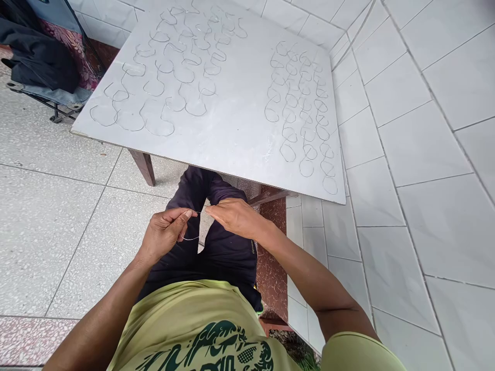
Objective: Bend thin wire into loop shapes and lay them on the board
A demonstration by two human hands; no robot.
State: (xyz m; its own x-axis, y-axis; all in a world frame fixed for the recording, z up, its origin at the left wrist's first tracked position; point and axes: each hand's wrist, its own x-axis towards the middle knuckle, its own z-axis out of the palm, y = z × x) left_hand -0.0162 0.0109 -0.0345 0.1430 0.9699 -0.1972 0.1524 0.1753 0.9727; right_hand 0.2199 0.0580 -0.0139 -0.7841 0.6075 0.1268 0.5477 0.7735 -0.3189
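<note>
My left hand (164, 233) and my right hand (235, 217) meet in front of my lap, both pinched on a thin piece of wire (191, 238) that curves between them. Just beyond them stands a white board table (232, 123). On it lie several bent wire loops: larger ones in rows at the far left (170, 77), smaller ones in columns at the right (303, 111). I sit with dark trousers (216, 242) under my hands.
A white tiled wall (425, 154) runs close along my right side. Speckled floor tiles (50, 206) spread to the left. Dark clothes lie on a folding frame (38, 62) at the far left. A reddish bench (270, 268) is under me.
</note>
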